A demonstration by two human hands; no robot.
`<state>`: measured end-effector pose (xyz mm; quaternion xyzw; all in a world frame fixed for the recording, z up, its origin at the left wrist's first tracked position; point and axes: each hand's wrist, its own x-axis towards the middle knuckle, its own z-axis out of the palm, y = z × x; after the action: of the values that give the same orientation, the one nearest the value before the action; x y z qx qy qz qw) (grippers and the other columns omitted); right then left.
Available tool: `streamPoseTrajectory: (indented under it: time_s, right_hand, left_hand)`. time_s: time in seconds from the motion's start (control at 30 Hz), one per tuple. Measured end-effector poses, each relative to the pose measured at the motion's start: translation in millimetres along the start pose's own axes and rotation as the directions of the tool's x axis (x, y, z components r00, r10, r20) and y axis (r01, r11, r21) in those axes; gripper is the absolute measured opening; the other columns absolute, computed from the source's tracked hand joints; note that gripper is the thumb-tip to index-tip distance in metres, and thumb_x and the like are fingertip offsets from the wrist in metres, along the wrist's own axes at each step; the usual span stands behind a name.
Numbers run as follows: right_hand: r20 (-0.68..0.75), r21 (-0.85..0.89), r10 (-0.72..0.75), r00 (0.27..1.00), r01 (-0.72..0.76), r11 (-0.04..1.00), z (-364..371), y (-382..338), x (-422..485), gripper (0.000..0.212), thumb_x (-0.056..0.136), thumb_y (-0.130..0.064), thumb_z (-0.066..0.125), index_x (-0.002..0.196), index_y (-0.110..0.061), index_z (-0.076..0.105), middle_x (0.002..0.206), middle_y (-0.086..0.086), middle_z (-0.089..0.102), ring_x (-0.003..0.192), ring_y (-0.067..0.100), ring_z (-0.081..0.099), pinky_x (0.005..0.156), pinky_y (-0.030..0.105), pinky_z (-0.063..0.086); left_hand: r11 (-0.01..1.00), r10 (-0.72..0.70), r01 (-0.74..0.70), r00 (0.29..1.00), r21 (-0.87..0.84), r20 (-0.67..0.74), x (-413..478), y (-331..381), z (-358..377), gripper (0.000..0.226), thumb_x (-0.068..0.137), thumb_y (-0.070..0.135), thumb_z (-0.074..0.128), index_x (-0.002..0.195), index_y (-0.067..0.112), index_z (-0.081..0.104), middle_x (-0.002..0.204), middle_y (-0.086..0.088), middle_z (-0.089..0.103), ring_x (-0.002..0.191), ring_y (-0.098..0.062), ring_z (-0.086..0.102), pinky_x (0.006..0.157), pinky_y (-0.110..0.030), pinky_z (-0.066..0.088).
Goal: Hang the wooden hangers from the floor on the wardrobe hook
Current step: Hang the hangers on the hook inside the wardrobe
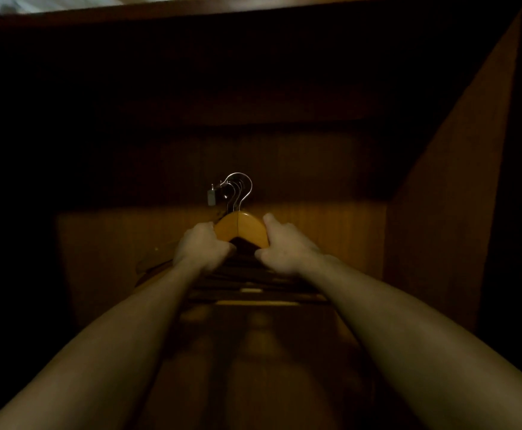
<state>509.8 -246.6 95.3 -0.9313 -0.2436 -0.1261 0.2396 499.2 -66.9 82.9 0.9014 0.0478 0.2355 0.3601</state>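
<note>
Both arms reach into a dark wooden wardrobe. A light wooden hanger [240, 228] faces me at the centre, its metal hook [241, 189] raised beside the small wardrobe hook [213, 193] on the back panel. My left hand [203, 247] grips the hanger's left shoulder and my right hand [284, 247] grips its right shoulder. Behind it more hanger hooks bunch together, and the bars of several darker hangers [253, 282] show below my hands. Whether the front hanger's hook sits on the wardrobe hook is unclear in the dim light.
The wardrobe's right side wall [458, 193] slants close by. The back panel [331, 231] is lit faintly; the upper part and left side are in deep shadow. Another hanger's arm [157, 254] sticks out to the left.
</note>
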Motion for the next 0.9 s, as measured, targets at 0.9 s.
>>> streamPoseTrajectory:
  time_s: [0.9]
  right_hand:
    - [-0.058, -0.183, -0.025, 0.998, 0.014, 0.983, 36, -4, 25, 0.062, 0.093, -0.037, 0.064, 0.143, -0.022, 0.031, 0.109, 0.005, 0.061, 0.092, 0.024, 0.064, 0.079, 0.040, 0.057]
  left_hand:
    - [0.966, -0.082, 0.096, 0.994, 0.240, -0.065, 23, -33, 8, 0.030, 0.083, 0.035, 0.071, 0.102, 0.018, 0.056, 0.093, -0.003, 0.064, 0.083, -0.020, 0.063, 0.074, -0.039, 0.056]
